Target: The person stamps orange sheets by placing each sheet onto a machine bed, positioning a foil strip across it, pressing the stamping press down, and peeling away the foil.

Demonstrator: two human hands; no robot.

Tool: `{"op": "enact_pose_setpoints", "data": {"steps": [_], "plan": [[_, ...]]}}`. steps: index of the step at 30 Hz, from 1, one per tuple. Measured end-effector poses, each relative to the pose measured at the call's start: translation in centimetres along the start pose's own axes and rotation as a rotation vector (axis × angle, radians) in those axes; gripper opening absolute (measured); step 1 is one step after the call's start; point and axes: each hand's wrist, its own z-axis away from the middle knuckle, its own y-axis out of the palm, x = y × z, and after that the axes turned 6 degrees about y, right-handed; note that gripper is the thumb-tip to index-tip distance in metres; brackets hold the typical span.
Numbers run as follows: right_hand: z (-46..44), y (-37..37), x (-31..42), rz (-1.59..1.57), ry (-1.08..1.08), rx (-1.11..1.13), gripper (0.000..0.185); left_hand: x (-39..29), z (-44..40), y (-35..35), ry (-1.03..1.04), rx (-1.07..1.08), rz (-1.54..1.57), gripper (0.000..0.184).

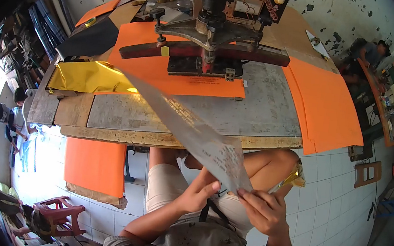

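Note:
A long foil strip (178, 121), gold at its far end and see-through with used letter shapes nearer me, stretches from the worktable to my lap. My right hand (264, 211) pinches its near end; a crumpled gold piece (298, 176) sticks out beyond that hand. My left hand (199, 192) is closed at the strip's near edge, thumb in front, other fingers partly hidden behind it. Under the stamping press (212, 32) lies an orange sheet (182, 83) with small dark print. Gold foil (85, 77) covers the table's left side.
Orange sheets (322, 108) are stacked on the table's right, and more orange sheets (95, 165) sit below its front edge. A black sheet (92, 38) lies back left. A red stool (60, 214) stands lower left. Other people (375, 53) are at the right and left.

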Motion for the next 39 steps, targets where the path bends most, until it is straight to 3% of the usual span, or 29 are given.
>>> {"op": "enact_pose_setpoints", "data": {"steps": [5,8,12,13,15,18,23,25,27,29,35,39], "plan": [[2.2,0.8,0.5,-0.053,0.071,-0.045,0.017,0.2,3.1,0.5,-0.052,0.015,-0.164,0.068],[4.2,1.8,-0.1,-0.077,0.115,-0.093,0.019,-1.0,3.0,1.2,0.071,0.092,-0.27,0.073],[6.7,2.9,-1.1,-0.081,0.174,-0.197,0.032,-1.1,4.5,0.9,-0.009,0.204,-0.332,0.084],[7.0,3.2,-1.2,-0.098,0.21,-0.234,0.03,-1.3,4.5,0.9,0.025,0.218,-0.415,0.081],[7.5,3.9,-1.7,-0.148,0.257,-0.31,0.03,-2.5,4.6,0.4,-0.193,0.348,-0.542,0.071],[7.3,3.8,-2.3,-0.137,0.293,-0.293,0.046,-3.5,4.4,0.8,-0.153,0.353,-0.589,0.06],[7.7,4.9,-2.9,-0.131,0.396,-0.37,0.03,-3.2,4.4,0.4,0.005,0.394,-0.69,0.06],[7.0,4.5,-2.9,-0.085,0.395,-0.353,0.027,-3.9,4.3,0.2,-0.089,0.435,-0.641,0.069],[6.9,4.3,-2.8,-0.072,0.404,-0.339,0.025,-4.0,4.4,0.0,-0.06,0.426,-0.652,0.071],[7.3,4.1,-3.0,-0.094,0.425,-0.325,0.024,-3.5,4.7,-0.1,0.095,0.365,-0.72,0.068],[6.9,2.9,-2.8,-0.031,0.366,-0.303,0.033,-4.6,4.9,-0.7,0.142,0.407,-0.754,0.053],[6.5,2.2,-2.7,-0.02,0.344,-0.344,0.031,-3.5,6.4,-2.3,0.074,0.401,-0.672,0.056]]}}
